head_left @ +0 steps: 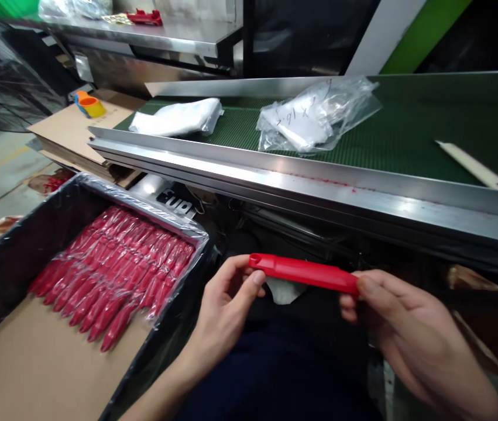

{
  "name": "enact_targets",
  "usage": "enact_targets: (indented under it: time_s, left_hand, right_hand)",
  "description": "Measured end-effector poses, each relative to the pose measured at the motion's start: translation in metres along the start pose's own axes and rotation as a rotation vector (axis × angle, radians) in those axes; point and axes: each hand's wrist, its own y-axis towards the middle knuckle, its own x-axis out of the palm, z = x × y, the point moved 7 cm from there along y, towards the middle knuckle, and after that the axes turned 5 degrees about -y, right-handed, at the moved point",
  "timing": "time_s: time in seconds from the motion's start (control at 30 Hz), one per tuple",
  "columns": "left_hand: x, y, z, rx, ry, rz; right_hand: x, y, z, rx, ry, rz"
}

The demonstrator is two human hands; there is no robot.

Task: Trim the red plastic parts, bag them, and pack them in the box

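Observation:
Between my two hands is a long red plastic handle-like part (305, 273), held roughly level above my lap, with a small hole at its left end. My left hand (233, 301) pinches that end between thumb and fingers. The other end is gripped by my right hand (395, 316), its thumb on top. To the left stands a dark-lined box (182, 231) with rows of similar red parts (121, 272) in clear plastic sleeves. Bare cardboard shows in the near part of the box.
A green conveyor belt (411, 126) with a metal rail (275, 175) runs across ahead. On it lie plastic bag packs (178, 117), a crumpled clear bag (314, 117) and a pale knife-like tool (470, 164). Flat cardboard (68, 126) carries a yellow tape roll (93, 107).

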Motion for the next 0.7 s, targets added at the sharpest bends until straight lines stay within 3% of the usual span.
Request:
enact_targets:
  time_s: [0.13,0.27,0.33,0.43,0.5,0.57,0.63,0.7]
  left_hand:
    - [-0.011,0.002,0.002,0.133,0.202,0.055]
    - [-0.007,-0.004,0.028,0.498,0.565,0.062]
    - [0.006,-0.009,0.041,0.67,0.765,-0.005]
    - [0.03,-0.011,0.043,0.793,0.989,-0.21]
    - [0.038,-0.011,0.041,0.835,0.979,-0.298]
    - [0.036,-0.009,0.043,0.859,0.85,-0.276]
    - [0.025,-0.004,0.042,0.796,0.693,-0.198]
    - [0.016,0.0,0.036,0.684,0.56,-0.154]
  right_hand:
    - [0.002,0.001,-0.009,-0.213,-0.209,-0.032]
    - [0.006,0.003,-0.018,-0.344,-0.379,-0.027]
    - [0.011,0.003,-0.022,-0.391,-0.417,-0.021]
    - [0.026,-0.001,-0.036,-0.556,-0.47,-0.071]
    - [0.039,-0.003,-0.053,-0.709,-0.481,-0.192]
    - [0.045,0.004,-0.077,-0.857,-0.522,-0.255]
    - [0.038,0.028,-0.108,-0.932,-0.668,-0.13]
    - [0.026,0.072,-0.138,-0.884,-0.89,0.078]
